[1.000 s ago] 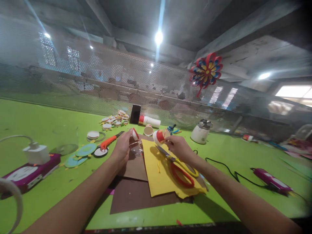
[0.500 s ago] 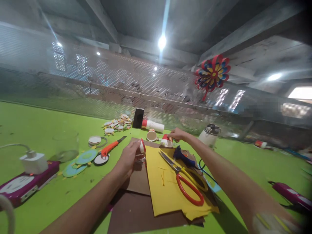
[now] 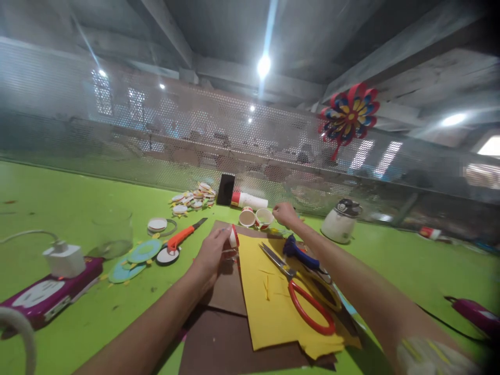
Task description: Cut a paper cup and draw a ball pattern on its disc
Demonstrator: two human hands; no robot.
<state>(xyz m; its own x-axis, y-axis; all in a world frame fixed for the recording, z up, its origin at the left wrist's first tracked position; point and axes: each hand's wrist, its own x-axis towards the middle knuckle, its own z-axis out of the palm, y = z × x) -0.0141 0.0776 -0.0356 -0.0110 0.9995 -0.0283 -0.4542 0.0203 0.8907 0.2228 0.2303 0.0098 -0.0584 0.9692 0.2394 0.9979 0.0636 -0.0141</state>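
Note:
My left hand is closed on a small red and white cup piece at the far edge of the brown paper. My right hand reaches far over the table with its fingers curled; what it holds, if anything, I cannot make out. It is just right of two small paper cups standing on the green table. Red-handled scissors lie on the yellow sheet, with a blue tool beside them.
An orange utility knife, blue and white paper discs and a clear jar lie at the left. A purple power strip with a white plug sits at the near left. A black phone, a white tube, a white pot and a mesh screen stand at the back.
My right hand carried the red and white cup away from the yellow sheet to the back, beside the other cup, and has come off it. My left hand stayed put.

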